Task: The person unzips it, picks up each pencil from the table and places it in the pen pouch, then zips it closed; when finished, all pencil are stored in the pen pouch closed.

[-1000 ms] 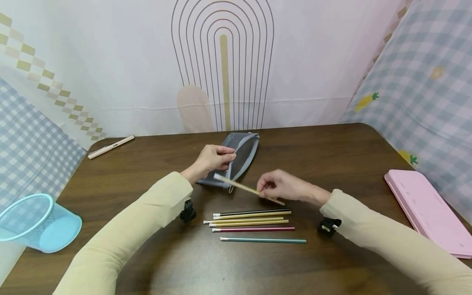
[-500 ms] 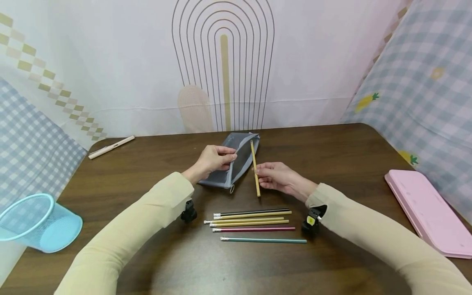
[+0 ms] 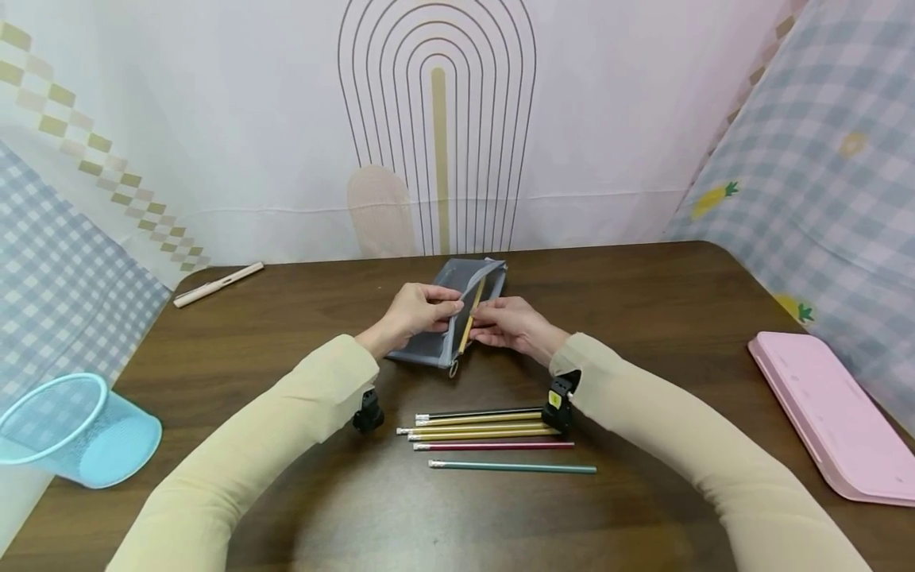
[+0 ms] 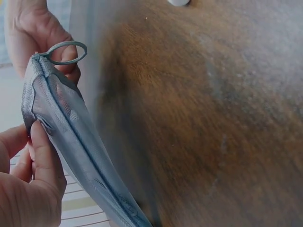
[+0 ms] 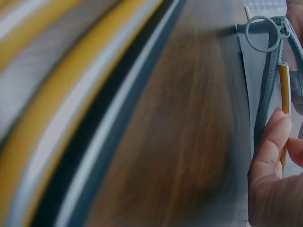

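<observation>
A grey mesh zip pouch [image 3: 423,347] lies toward the back of the table, its mouth spread apart. My left hand [image 3: 415,313] pinches the near rim of that mouth between thumb and fingers; the left wrist view shows the same grip on the pouch [image 4: 78,137] close up. Between the thumb and fingers of my right hand [image 3: 516,327] is a yellow pencil [image 3: 465,334], slanting in the pouch opening. In the right wrist view the pencil [image 5: 285,90] lies along the zip, near the ring pull [image 5: 262,34]. Its far end is partly hidden by the pouch.
Several pencils lie in a row nearer me: a black one, gold ones, a red pencil [image 3: 493,446] and a teal pencil [image 3: 511,467]. A blue mesh cup [image 3: 117,445] lies at left, a cream pen [image 3: 218,284] at back left, a pink case [image 3: 832,413] at right.
My right hand has turned the yellow pencil from crosswise to lengthwise, then moved left and brought it into the pouch opening. The left hand keeps its hold on the rim.
</observation>
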The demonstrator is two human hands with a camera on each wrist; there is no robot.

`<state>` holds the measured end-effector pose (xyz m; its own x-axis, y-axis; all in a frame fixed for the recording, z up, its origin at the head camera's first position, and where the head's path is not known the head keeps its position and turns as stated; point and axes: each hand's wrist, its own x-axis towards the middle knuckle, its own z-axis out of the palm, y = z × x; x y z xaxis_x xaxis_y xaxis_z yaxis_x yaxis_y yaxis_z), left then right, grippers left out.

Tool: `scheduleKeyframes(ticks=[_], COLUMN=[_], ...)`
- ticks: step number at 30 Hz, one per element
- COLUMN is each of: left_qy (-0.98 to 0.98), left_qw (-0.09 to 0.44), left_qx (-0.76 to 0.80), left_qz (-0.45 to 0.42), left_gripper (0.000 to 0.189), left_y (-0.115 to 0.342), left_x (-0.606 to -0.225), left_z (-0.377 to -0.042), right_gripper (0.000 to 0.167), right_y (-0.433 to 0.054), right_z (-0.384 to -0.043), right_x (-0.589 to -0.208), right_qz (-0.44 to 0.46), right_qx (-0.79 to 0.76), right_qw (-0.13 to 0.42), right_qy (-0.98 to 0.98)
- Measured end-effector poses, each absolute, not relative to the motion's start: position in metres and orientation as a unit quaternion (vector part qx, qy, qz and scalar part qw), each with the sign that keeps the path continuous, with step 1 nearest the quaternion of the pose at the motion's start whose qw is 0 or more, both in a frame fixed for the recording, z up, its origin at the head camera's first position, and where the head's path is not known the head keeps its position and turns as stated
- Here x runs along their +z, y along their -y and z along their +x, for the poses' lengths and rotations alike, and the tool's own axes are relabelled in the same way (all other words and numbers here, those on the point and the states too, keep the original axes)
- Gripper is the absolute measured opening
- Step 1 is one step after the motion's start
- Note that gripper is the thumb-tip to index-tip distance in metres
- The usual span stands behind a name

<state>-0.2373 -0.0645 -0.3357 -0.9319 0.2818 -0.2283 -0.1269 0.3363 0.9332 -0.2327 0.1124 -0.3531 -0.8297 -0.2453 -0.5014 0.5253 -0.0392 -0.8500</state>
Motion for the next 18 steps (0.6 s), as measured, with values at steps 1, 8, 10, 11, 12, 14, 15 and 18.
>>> scheduleKeyframes(ticks=[1,8,10,11,12,14,15,18], left_qy=[-0.797,-0.789,-0.79,-0.791,-0.792,-0.794,-0.794,-0.794], left_qw=[0.179,0.184,0.183,0.182,0.181,0.18,0.18,0.177], left_qx=[0.574,0.585,0.583,0.582,0.58,0.578,0.578,0.579], left_qz=[0.05,0.05,0.052,0.052,0.052,0.053,0.052,0.05], left_gripper=[0.031,0.031,0.031,0.031,0.031,0.032,0.032,0.032], left_y=[0.064,0.062,0.062,0.062,0.062,0.062,0.062,0.062], left_x=[-0.336,-0.335,-0.335,-0.336,-0.336,-0.337,-0.338,-0.339], left_z=[-0.237,-0.237,-0.237,-0.237,-0.237,-0.238,-0.238,-0.238], right_gripper=[0.016,0.037,0.031,0.027,0.022,0.015,0.016,0.02], right_y=[-0.111,-0.104,-0.107,-0.108,-0.11,-0.116,-0.119,-0.129], right_z=[-0.234,-0.233,-0.228,-0.225,-0.22,-0.21,-0.205,-0.189], right_x=[-0.353,-0.348,-0.346,-0.346,-0.345,-0.345,-0.345,-0.346], right_qz=[0.112,0.106,0.101,0.099,0.096,0.075,0.058,-0.012], right_qx=[-0.715,-0.745,-0.749,-0.748,-0.743,-0.725,-0.711,-0.649], right_qw=[0.273,0.282,0.281,0.28,0.28,0.283,0.289,0.304], right_qy=[-0.634,-0.595,-0.591,-0.594,-0.601,-0.623,-0.638,-0.697])
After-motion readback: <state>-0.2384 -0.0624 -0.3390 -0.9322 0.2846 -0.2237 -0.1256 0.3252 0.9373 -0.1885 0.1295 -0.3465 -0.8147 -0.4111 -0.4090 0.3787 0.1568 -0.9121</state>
